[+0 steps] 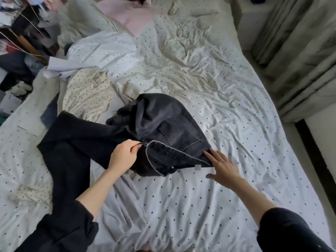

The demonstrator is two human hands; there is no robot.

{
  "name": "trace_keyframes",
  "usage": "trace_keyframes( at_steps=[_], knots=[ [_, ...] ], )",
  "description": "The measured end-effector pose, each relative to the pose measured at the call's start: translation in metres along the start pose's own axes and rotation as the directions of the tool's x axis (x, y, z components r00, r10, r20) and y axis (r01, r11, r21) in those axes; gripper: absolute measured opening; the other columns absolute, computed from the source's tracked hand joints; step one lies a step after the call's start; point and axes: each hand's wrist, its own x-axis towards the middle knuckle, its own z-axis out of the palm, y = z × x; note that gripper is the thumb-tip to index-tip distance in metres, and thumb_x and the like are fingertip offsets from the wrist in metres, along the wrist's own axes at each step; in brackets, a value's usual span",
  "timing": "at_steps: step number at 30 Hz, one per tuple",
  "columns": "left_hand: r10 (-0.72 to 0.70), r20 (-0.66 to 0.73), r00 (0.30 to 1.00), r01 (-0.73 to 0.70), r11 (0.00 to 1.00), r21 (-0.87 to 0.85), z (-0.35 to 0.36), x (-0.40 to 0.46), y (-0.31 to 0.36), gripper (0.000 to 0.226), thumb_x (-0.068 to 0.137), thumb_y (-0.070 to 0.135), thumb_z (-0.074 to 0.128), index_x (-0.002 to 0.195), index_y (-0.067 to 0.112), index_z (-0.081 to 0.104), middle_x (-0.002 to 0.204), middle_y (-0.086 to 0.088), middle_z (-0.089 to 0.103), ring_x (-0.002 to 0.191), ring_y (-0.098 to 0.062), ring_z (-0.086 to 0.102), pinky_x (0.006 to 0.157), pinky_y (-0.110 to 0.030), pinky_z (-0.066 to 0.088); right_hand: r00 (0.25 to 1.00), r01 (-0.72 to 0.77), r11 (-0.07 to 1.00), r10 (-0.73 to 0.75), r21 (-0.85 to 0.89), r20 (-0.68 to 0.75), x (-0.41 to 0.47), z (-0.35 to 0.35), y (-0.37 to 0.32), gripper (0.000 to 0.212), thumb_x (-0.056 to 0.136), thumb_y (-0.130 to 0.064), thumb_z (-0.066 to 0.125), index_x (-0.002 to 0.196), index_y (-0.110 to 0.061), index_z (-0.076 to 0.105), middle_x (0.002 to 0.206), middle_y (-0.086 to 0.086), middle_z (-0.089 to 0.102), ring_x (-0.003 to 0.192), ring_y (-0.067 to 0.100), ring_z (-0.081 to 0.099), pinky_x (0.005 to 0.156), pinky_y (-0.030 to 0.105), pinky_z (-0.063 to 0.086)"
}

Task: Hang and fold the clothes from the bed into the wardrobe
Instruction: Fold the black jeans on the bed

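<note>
I see the black jeans (160, 135) lying crumpled mid-bed on the dotted sheet (227, 124), legs trailing off to the near left. My left hand (123, 155) pinches the waistband edge between thumb and curled fingers. My right hand (221, 165) is spread flat, fingertips touching the waistband's right corner, gripping nothing.

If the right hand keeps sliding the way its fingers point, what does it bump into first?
Probably the black jeans. The right hand lies open with fingers aimed up and left, and its fingertips already sit at the waistband corner, so the jeans come first, though depth is hard to judge.
</note>
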Motion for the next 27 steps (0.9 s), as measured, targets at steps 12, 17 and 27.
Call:
trace_keyframes(
  at_steps=[12,17,27],
  knots=[
    [-0.446,-0.024,0.894,0.397,0.817,-0.418,-0.033,0.124,-0.006,0.025,0.091,0.018,0.060,0.113,0.008,0.068,0.107,-0.004,0.065,0.098,-0.016,0.056,0.085,-0.025,0.042,0.854,0.211,0.947,-0.059,0.241,-0.517,0.070,-0.075,-0.004,0.031,0.087,-0.006,0.060,0.118,-0.009,0.061,0.104,0.009,0.066,0.092,0.031,0.061,0.068,0.035,0.047],
    [-0.498,0.128,0.858,0.502,0.757,-0.418,-0.020,0.134,-0.026,0.020,0.091,0.013,0.059,0.108,0.018,0.068,0.109,-0.004,0.067,0.101,-0.021,0.061,0.095,-0.036,0.047,0.874,0.196,0.906,0.012,0.375,-0.486,0.119,-0.114,-0.018,0.033,0.090,-0.006,0.055,0.123,-0.009,0.057,0.112,0.011,0.062,0.101,0.031,0.057,0.081,0.033,0.040],
    [0.043,0.359,0.932,-0.032,0.999,-0.038,-0.029,0.076,-0.035,0.049,0.081,0.038,0.069,0.123,0.048,0.046,0.154,0.017,0.007,0.137,-0.001,0.013,0.107,-0.027,0.025,0.902,0.146,0.889,0.060,0.433,-0.428,0.161,-0.136,-0.047,0.034,0.090,-0.013,0.060,0.122,-0.008,0.049,0.104,0.018,0.064,0.095,0.035,0.057,0.075,0.034,0.041]
  ],
)
